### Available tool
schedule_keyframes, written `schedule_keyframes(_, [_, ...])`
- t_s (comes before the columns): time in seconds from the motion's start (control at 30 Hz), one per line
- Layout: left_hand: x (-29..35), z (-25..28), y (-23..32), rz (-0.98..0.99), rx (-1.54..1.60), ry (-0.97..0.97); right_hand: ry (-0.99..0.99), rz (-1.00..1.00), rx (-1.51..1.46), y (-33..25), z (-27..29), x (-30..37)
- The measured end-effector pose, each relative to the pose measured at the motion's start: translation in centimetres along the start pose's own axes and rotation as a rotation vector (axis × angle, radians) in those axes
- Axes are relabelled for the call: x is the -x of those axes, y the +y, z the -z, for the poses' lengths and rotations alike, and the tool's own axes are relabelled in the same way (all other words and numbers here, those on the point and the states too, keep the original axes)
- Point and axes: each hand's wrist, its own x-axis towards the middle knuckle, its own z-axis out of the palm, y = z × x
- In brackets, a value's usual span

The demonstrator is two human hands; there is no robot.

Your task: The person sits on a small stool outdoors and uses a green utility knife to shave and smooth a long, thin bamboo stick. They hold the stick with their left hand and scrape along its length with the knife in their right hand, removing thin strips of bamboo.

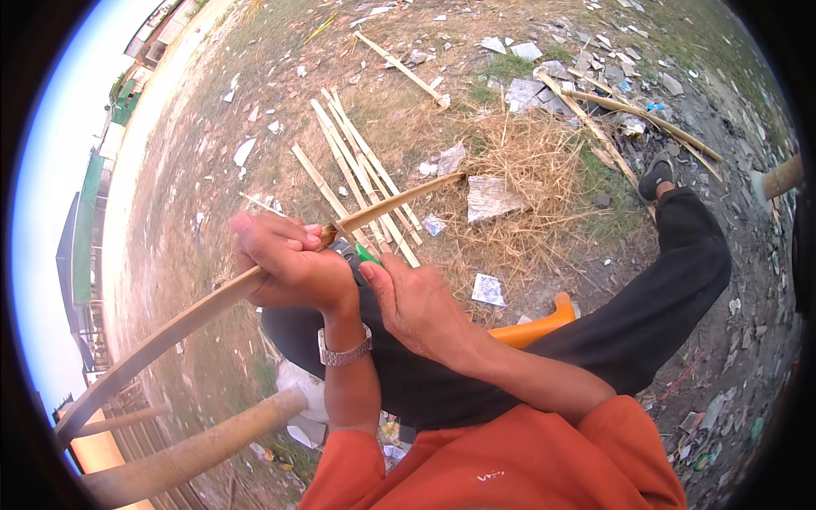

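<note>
My left hand, with a metal watch on its wrist, is wrapped round a long split bamboo strip. The strip slants from the lower left up past the hand, toward the straw in the middle. My right hand grips a knife by its green handle, thumb laid along it. Beyond that handle the narrow blade meets the bamboo just right of my left fingers; how deep it sits I cannot tell. Several pale split bamboo strips lie on the ground past my hands.
A thick bamboo pole stands out at lower left. Under my black-trousered leg shows an orange plastic piece. Straw, more bamboo and scattered litter cover the ground. Another pole is at the right edge.
</note>
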Motion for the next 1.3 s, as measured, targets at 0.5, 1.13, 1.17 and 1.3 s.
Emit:
schedule_keyframes(0.5, [-0.1, 0.1, 0.2, 0.014, -0.017, -0.016, 0.056, -0.043, 0.074, 3.2, -0.7, -0.5])
schedule_keyframes(1.13, [-0.3, 0.5, -0.2, 0.011, 0.021, -0.032, 0.147, -0.061, 0.164, 6.9, -2.2, -1.0])
schedule_keyframes(1.17, [-0.1, 0.4, 0.0, -0.007, 0.032, -0.049, 0.129, -0.118, 0.158, 8.0, -2.1, -1.4])
schedule_keyframes(1.3, [-0.4, 0.6, -0.3, 0.009, 0.026, -0.074, 0.116, -0.167, 0.235, 8.5, -0.4, -3.0])
